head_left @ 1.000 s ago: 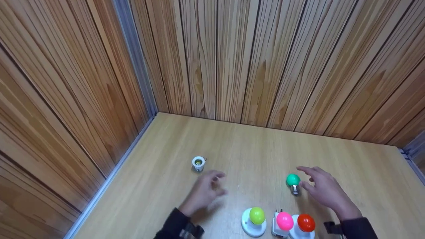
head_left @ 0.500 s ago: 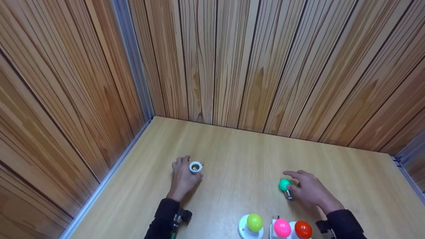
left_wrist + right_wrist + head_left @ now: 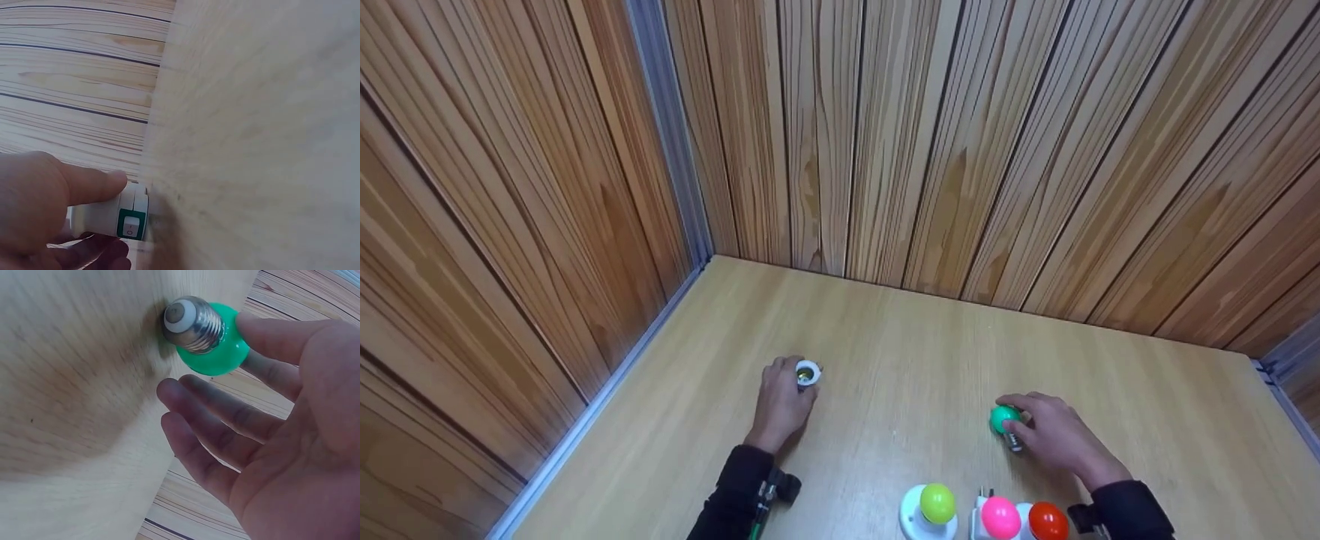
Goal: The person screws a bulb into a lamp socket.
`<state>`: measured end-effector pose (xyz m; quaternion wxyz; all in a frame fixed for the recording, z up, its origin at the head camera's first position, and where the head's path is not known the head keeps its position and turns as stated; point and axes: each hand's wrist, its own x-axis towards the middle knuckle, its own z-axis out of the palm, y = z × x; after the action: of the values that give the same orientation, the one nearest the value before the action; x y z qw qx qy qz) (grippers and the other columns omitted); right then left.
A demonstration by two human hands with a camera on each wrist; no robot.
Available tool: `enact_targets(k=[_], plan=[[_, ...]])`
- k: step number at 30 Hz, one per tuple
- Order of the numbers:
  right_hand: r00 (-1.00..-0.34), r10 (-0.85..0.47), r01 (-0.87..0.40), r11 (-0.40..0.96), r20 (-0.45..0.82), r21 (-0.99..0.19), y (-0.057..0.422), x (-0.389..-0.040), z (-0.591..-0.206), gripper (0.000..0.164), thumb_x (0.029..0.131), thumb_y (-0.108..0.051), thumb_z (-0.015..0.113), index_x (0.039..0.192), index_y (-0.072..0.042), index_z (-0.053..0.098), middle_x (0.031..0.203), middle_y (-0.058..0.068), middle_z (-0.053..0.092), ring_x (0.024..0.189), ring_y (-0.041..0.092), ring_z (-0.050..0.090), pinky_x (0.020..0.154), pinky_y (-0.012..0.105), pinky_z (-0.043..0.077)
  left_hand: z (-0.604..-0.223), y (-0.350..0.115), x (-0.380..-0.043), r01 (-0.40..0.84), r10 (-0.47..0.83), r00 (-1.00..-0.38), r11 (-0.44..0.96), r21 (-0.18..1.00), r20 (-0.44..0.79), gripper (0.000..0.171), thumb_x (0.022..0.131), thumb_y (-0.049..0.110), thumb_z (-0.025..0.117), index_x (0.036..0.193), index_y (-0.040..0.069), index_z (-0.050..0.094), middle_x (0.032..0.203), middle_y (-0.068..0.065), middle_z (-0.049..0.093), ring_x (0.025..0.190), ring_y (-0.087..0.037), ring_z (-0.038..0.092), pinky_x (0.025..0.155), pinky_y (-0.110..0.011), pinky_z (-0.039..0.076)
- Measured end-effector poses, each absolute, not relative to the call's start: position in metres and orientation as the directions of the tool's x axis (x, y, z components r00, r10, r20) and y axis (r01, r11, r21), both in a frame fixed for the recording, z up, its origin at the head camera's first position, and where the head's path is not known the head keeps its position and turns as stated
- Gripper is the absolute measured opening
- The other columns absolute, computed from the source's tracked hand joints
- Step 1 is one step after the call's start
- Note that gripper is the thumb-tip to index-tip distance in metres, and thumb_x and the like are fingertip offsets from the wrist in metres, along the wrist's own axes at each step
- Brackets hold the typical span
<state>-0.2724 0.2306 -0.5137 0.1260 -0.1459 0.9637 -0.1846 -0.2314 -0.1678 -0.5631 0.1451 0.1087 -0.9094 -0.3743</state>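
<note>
Left hand (image 3: 780, 411) grips the socket (image 3: 808, 368), its mouth upward; right hand (image 3: 1054, 431) pinches the green bulb (image 3: 1003, 417) by its globe, on or just above the table (image 3: 885, 360), metal cap toward the person. Lime (image 3: 937, 503), pink (image 3: 1000, 517) and red bulbs (image 3: 1048, 520) stand nearer the person.

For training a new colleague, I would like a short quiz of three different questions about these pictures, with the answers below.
1. Multiple choice: which hand is gripping the white socket? A. right; B. left; C. neither.
2. True or false: the screw base of the green bulb is bare, not inside any socket.
3. Fill in: in the head view, between the yellow-green bulb and the red bulb is a ___ bulb.

Key:
1. B, the left hand.
2. True.
3. Pink.
</note>
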Motion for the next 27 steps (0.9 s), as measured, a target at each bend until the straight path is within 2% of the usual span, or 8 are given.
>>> enact_targets(k=[14, 23, 27], plan=[[-0.927, -0.307, -0.191, 0.881, -0.215, -0.434, 0.23, -0.273, -0.521, 0.043, 0.093, -0.031, 0.068, 0.134, -0.021, 0.061, 0.135, 0.01, 0.064, 0.108, 0.021, 0.059, 0.098, 0.052, 0.053, -0.564, -0.17, -0.232, -0.095, -0.299, -0.943, 0.66, 0.745, 0.144, 0.042, 0.082, 0.007, 0.076, 0.121, 0.005, 0.062, 0.111, -0.008, 0.066, 0.109, -0.025, 0.059, 0.096, -0.041, 0.049], [-0.934, -0.316, -0.217, 0.874, -0.169, -0.435, 0.23, -0.271, -0.521, 0.042, 0.092, -0.026, 0.07, 0.132, -0.016, 0.062, 0.129, 0.012, 0.067, 0.097, 0.019, 0.061, 0.09, 0.045, 0.056, -0.556, -0.165, -0.226, -0.023, -0.27, -0.937, 0.678, 0.735, 0.22, 0.033, 0.082, 0.005, 0.076, 0.112, 0.006, 0.066, 0.105, -0.008, 0.068, 0.105, -0.025, 0.063, 0.093, -0.04, 0.052], [-0.936, -0.32, -0.229, 0.869, -0.146, -0.439, 0.228, -0.27, -0.518, 0.043, 0.091, -0.027, 0.07, 0.132, -0.016, 0.062, 0.126, 0.01, 0.069, 0.093, 0.017, 0.06, 0.084, 0.038, 0.056, -0.548, -0.161, -0.222, -0.007, -0.245, -0.945, 0.68, 0.733, 0.218, 0.032, 0.081, 0.006, 0.077, 0.112, 0.006, 0.066, 0.104, -0.007, 0.068, 0.104, -0.024, 0.064, 0.092, -0.041, 0.053]])
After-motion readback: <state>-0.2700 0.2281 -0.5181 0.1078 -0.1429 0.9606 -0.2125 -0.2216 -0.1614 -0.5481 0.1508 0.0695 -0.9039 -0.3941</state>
